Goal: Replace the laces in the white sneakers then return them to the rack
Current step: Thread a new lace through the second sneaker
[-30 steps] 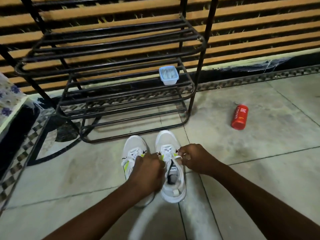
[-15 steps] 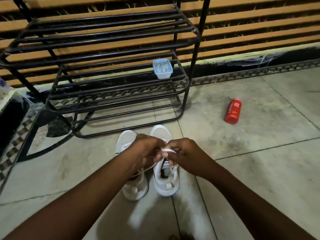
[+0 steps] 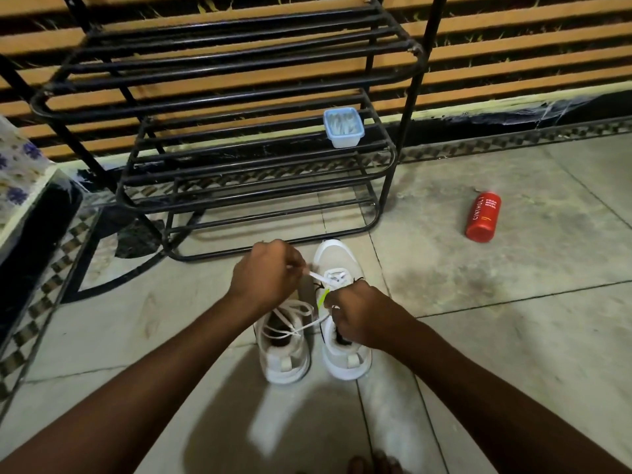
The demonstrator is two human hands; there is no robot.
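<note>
Dim, warm indoor light, seemingly from overhead. My arms throw a soft shadow on the near floor [image 3: 325, 422], with a pale patch inside it. My left hand [image 3: 263, 278] and forearms [image 3: 136, 405] are smeared with motion blur. The red bottle [image 3: 483, 217] label is sharp. The rack [image 3: 239, 80] bars and wall slats [image 3: 513, 53] bow toward the edges.

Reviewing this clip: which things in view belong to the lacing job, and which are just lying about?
In the job: left sneaker, right sneaker, lace pinched by the left hand and held by the right hand, black rack, small tub of white strips, perhaps laces.
Lying about: red bottle on the floor, flowered cloth at left.
</note>
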